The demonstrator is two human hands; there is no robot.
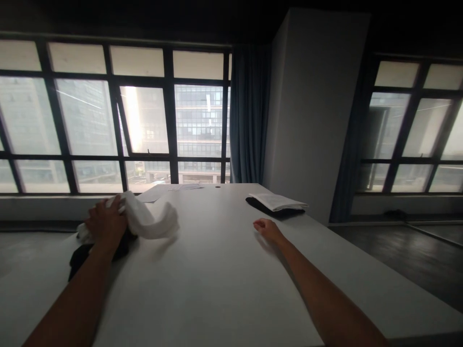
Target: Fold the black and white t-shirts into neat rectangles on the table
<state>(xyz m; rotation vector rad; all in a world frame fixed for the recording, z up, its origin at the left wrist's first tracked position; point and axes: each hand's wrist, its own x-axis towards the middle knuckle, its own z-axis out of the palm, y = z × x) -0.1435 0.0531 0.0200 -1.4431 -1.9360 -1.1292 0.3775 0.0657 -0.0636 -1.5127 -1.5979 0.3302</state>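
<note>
My left hand [106,221] is closed on a crumpled white cloth [148,219] at the left of the table. One end of the cloth flares out to the right, over the tabletop. Beneath that hand lies a heap of black cloth [81,255], partly covered by my wrist and the white fabric. My right hand [267,230] is just above the table right of centre, its fingers curled together with nothing visible in them. Just beyond it, a folded white cloth [278,201] rests on a flat, folded black cloth [265,206].
The long white table [210,279] stretches away from me toward the windows. Sheets of white paper [152,194] lie at its far left. Behind are a blue curtain [249,115] and a grey pillar [311,111]. Dark floor shows at the right.
</note>
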